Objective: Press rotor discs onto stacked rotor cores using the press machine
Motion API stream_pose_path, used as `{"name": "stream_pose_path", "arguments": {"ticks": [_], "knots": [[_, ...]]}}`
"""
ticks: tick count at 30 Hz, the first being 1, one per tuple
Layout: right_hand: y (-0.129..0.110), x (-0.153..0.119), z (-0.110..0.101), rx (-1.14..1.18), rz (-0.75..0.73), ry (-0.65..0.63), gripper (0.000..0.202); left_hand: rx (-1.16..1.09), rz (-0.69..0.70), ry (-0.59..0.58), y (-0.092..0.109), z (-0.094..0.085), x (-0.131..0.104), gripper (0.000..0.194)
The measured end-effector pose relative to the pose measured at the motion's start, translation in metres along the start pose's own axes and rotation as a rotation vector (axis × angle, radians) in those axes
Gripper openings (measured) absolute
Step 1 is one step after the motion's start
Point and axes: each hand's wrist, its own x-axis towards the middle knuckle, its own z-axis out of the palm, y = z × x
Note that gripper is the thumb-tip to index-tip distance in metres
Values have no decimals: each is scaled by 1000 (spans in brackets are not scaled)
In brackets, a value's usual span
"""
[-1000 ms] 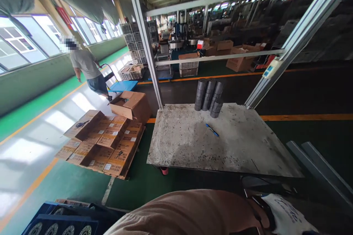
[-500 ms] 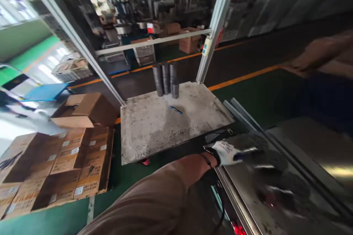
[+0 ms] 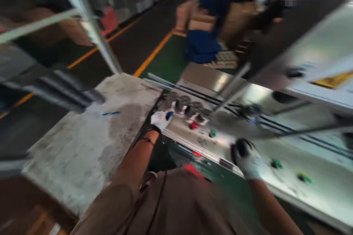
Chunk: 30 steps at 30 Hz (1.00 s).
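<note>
L hand [image 3: 161, 120] is mid-frame just beside the metal parts [image 3: 184, 102], R hand [image 3: 246, 157] right of centre over the bench [image 3: 227, 122], both seemingly part-curled (too blurry to tell if either has hold of anything). Main risk, IMO: a quick L sweep w/o looking could knock the close-set parts into the red knob [image 3: 194, 125] nearby.

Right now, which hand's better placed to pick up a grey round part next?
Left, likely: the left hand is beside the row of grey round parts; the right hand is farther along the metal bench. Blur hides whether either holds anything.
</note>
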Motion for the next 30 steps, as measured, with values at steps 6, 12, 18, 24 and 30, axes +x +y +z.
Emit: {"name": "stream_pose_path", "arguments": {"ticks": [6, 12, 18, 24, 30], "knots": [[10, -13, -8, -69, 106, 54, 43, 86, -6, 30, 0, 4, 15, 51], [11, -12, -4, -25, 135, 27, 42, 110, -40, 48, -1, 6, 12, 49], [4, -7, -10, 4, 195, -1, 42, 110, -19, 41, 4, 0, 16, 49], [-1, -1, -14, 23, 240, -20, 39, 112, -13, 44, 5, -1, 15, 51], [-6, -9, -18, 102, 253, -6, 47, 56, -37, 57, -1, 4, 20, 48]]}}
